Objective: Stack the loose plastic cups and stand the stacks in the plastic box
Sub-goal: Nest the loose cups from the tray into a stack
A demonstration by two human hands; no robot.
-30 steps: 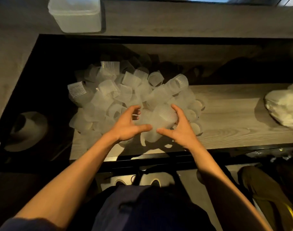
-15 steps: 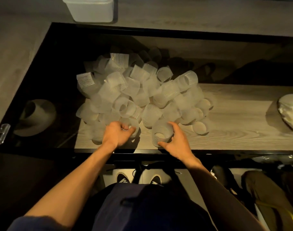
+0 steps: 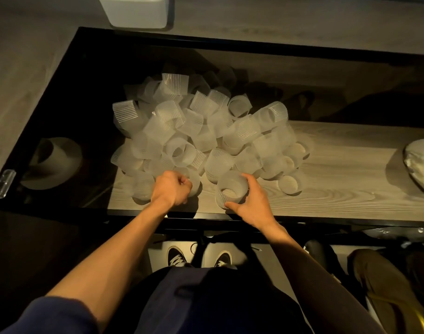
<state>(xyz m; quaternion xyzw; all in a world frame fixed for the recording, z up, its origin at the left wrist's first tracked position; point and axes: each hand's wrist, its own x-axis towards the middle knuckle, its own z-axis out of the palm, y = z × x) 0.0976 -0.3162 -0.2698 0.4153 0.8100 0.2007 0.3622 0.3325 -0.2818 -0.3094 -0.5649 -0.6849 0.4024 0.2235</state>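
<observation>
Cup [image 3: 231, 189] unchanged in right hand [image 3: 254, 203]

Frosted ribbed cups [image 3: 201, 131] lie heaped (mostly tipped), the plastic box [image 3: 136, 10] standing well beyond

Left hand [image 3: 172, 189] curled, pinching a cup [image 3: 195, 183] at the near edge of the pile [image 3: 201, 131], right hand [image 3: 253, 203] wrapping an upright cup [image 3: 231, 190] just beside, mouth up, on the wooden table [image 3: 339, 179], box [image 3: 136, 13] far back, white bag [image 3: 421, 165] at right.
</observation>
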